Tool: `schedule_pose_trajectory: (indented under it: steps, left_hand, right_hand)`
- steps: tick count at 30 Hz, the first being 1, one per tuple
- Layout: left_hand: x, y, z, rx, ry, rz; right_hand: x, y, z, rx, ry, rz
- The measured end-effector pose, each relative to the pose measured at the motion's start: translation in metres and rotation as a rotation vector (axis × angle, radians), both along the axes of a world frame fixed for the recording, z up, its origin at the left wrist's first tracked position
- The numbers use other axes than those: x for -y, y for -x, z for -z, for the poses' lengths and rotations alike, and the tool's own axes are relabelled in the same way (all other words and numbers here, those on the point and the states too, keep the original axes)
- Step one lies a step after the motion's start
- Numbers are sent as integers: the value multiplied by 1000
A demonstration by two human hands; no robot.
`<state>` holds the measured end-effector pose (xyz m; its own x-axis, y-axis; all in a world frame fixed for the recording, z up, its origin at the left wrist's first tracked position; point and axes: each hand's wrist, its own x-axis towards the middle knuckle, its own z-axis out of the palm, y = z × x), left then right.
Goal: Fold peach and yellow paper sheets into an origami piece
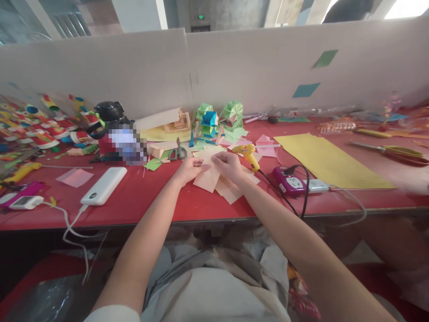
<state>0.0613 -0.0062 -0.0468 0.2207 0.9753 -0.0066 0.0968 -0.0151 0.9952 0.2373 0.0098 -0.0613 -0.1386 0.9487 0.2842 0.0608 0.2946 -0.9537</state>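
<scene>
Between my hands is a pale peach sheet of paper (206, 180). My left hand (190, 171) has its fingers pressed together at the sheet's left side. From the right, my right hand (229, 165) pinches the same sheet near its upper edge. More loose peach paper (229, 191) lies on the table beneath and to the right. Just beyond my right hand rests a yellow hot glue gun (247, 154), its black cord running toward me. Dark-handled scissors (178, 151) are behind my left hand.
Folded green paper balls (232, 112) stand behind. A purple power strip (290, 180) and yellow sheet (330, 161) lie right. Left are a white power bank (104, 186), a black-lidded kettle (110, 114) and paper crafts. A blurred person's hand (414, 172) shows far right.
</scene>
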Motion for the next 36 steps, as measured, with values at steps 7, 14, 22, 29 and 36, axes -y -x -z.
schedule_pose_trajectory:
  steps: [7,14,22,29,36]
  left_hand:
    - [-3,4,3,-32,-17,-64]
    - [-3,4,1,24,-30,-78]
    - [-3,2,-2,77,-63,-222]
    - [-10,7,-3,218,-111,-417]
    - [-5,9,-15,564,138,-213]
  right_hand:
    - [-4,-5,1,3,59,5]
    - [-6,-9,0,31,38,-100]
    - [-3,-7,-2,19,-75,-6]
    - [17,-10,-15,220,-202,-313]
    - [7,-6,-5,166,-202,-165]
